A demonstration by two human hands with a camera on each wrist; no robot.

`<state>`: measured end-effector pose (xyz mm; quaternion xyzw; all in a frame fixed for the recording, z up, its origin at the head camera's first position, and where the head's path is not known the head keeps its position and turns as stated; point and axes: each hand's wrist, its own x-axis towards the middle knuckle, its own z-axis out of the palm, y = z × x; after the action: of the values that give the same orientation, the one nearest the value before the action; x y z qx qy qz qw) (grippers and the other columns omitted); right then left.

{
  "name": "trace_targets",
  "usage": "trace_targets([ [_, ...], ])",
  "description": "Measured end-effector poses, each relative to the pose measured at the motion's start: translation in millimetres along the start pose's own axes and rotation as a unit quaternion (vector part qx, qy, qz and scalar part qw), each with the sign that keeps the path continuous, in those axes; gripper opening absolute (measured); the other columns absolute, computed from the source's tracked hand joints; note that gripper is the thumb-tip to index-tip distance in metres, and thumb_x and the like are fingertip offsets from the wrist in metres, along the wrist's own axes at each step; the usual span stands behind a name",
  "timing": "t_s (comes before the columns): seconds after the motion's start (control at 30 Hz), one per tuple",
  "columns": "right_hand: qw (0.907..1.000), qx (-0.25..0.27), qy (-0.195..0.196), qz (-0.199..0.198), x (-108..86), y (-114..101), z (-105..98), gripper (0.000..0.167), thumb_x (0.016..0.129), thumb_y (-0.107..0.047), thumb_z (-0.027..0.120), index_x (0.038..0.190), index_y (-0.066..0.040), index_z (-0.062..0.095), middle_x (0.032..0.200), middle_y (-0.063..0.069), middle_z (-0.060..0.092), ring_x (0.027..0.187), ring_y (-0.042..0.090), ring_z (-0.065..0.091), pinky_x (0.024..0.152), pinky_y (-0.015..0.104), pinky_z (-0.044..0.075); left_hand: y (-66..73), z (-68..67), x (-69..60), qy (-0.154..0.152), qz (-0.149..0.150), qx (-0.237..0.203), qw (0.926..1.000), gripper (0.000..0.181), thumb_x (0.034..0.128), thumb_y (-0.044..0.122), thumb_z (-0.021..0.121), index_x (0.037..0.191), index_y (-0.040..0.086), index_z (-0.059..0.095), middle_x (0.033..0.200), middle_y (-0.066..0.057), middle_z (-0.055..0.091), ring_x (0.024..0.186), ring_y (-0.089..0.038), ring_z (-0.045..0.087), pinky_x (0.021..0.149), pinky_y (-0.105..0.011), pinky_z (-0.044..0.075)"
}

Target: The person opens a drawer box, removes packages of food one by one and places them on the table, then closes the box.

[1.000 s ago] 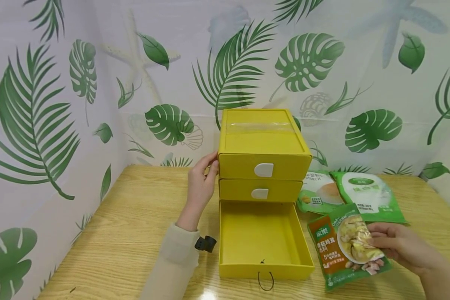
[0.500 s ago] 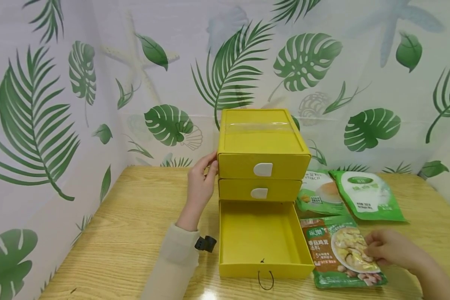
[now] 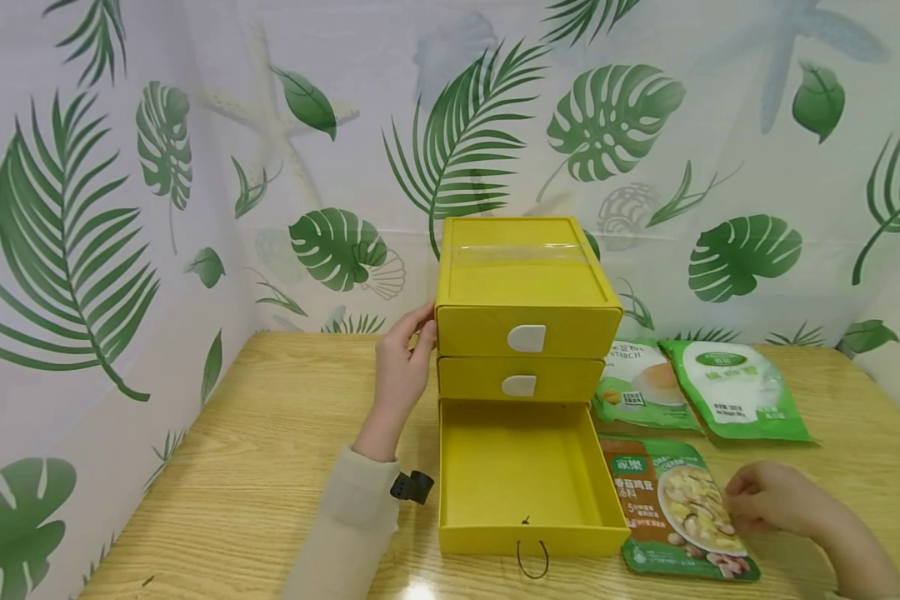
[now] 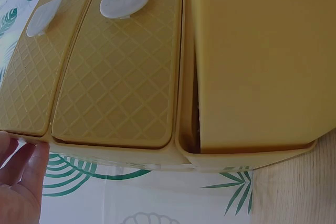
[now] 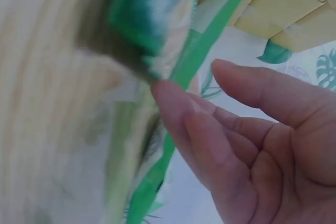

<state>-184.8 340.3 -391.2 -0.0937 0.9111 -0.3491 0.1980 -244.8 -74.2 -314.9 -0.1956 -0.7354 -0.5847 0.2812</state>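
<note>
A yellow drawer unit (image 3: 528,333) stands on the table, its bottom drawer (image 3: 517,467) pulled out with nothing in it. My left hand (image 3: 403,367) rests against the unit's left side near the top; in the left wrist view, its fingertips touch the side edge. A green and brown soup mix packet (image 3: 682,508), printed with a bowl of food, lies flat on the table right of the drawer. Just off its right edge is my right hand (image 3: 776,500). Thumb and fingers are apart in the right wrist view, holding nothing, a fingertip close to the packet (image 5: 152,19).
Behind the soup packet lie a starch bag (image 3: 641,383) and a white and green bag (image 3: 738,387). A black cord loop (image 3: 532,562) hangs at the bottom drawer's front. The two upper drawers are closed. A leaf-patterned sheet (image 3: 270,167) covers the walls.
The soup mix packet, tilted in my right hand a second ago, has gone down flat onto the table and slightly left. My right hand has let go of it. My left hand stays put.
</note>
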Motion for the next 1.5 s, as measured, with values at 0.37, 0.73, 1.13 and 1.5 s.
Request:
trace_targets([
  [0.37, 0.9949, -0.083, 0.058, -0.006, 5.5, -53.3, 5.0, 0.036, 0.086, -0.021, 0.058, 0.101, 0.012, 0.055, 0.087, 0.008, 0.06, 0.075, 0.019, 0.056, 0.059, 0.031, 0.049, 1.2, 0.5, 0.5, -0.001, -0.014, 0.001, 0.9999, 0.027, 0.0899, -0.002, 0.046, 0.115, -0.011, 0.052, 0.109, -0.023, 0.056, 0.095, -0.031, 0.054, 0.072, -0.035, 0.053],
  [0.73, 0.9889, -0.084, 0.09, -0.082, 11.4, -106.3, 19.6, 0.031, 0.084, -0.021, 0.061, 0.101, 0.005, 0.057, 0.086, 0.003, 0.06, 0.075, 0.017, 0.057, 0.062, 0.031, 0.05, 2.0, 0.1, -0.5, -0.001, -0.013, 0.005, 0.9999, 0.027, 0.0899, -0.002, 0.046, 0.115, -0.011, 0.052, 0.108, -0.023, 0.057, 0.095, -0.031, 0.054, 0.072, -0.037, 0.052],
  [1.13, 0.9635, -0.069, -0.032, -0.257, -4.9, -146.0, 57.7, 0.02, 0.084, -0.018, 0.061, 0.096, -0.002, 0.061, 0.08, -0.01, 0.06, 0.07, 0.001, 0.055, 0.057, 0.02, 0.05, 2.2, 0.1, -0.2, -0.002, -0.007, 0.002, 1.0, 0.027, 0.09, -0.002, 0.046, 0.114, -0.012, 0.052, 0.109, -0.024, 0.056, 0.095, -0.032, 0.054, 0.071, -0.038, 0.053],
  [1.5, 0.9598, -0.086, -0.197, -0.181, -5.8, -161.6, 95.4, 0.032, 0.083, -0.037, 0.058, 0.107, -0.016, 0.063, 0.098, -0.011, 0.062, 0.083, 0.002, 0.057, 0.065, 0.024, 0.05, 2.4, 0.8, 0.2, 0.002, -0.001, 0.004, 1.0, 0.027, 0.0897, -0.003, 0.046, 0.114, -0.013, 0.052, 0.108, -0.025, 0.056, 0.095, -0.034, 0.054, 0.071, -0.041, 0.052],
])
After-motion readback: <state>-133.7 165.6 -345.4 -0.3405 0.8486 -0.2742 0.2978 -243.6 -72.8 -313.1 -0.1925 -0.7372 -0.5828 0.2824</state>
